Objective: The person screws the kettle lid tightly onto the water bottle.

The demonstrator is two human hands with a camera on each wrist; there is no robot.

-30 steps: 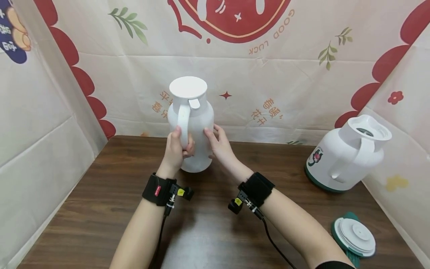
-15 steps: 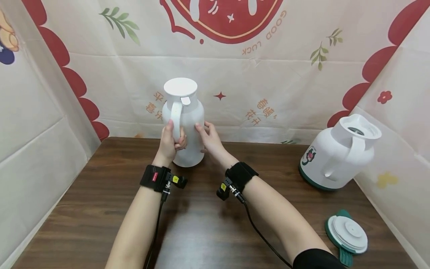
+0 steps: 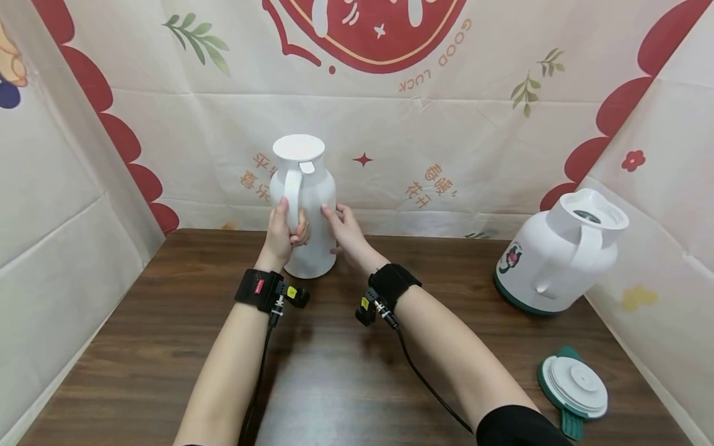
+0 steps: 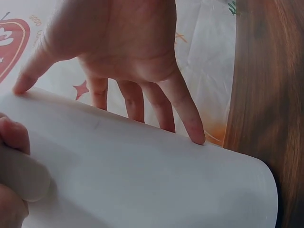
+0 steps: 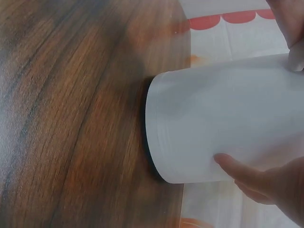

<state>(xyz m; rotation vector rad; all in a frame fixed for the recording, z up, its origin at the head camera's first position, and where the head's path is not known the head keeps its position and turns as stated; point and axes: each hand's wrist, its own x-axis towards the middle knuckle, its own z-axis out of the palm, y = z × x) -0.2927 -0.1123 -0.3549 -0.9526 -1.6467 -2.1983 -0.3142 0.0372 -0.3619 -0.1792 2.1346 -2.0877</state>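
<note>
A tall white vacuum jug [image 3: 304, 186] with a flat white lid stands upright at the back of the table, its base at or very near the wood. My left hand [image 3: 281, 235] grips the lower part of its handle, thumb up along it. Against the jug's right side rests my right hand [image 3: 348, 232], its fingers and thumb fairly straight and spread. The left wrist view shows the fingertips of that right hand [image 4: 123, 47] touching the white wall. In the right wrist view a dark shadow lines the edge of the jug's base.
A second white jug [image 3: 558, 254] with a green base, a flower decal and an uncovered mouth stands at the right. In front of it a white and green lid [image 3: 577, 384] lies on the brown wooden table [image 3: 139, 347]. A printed cloth [image 3: 474, 142] hangs behind.
The white jug has moved down and slightly away, with both hands staying on it. The head view has shifted a little, moving the whole scene left.
</note>
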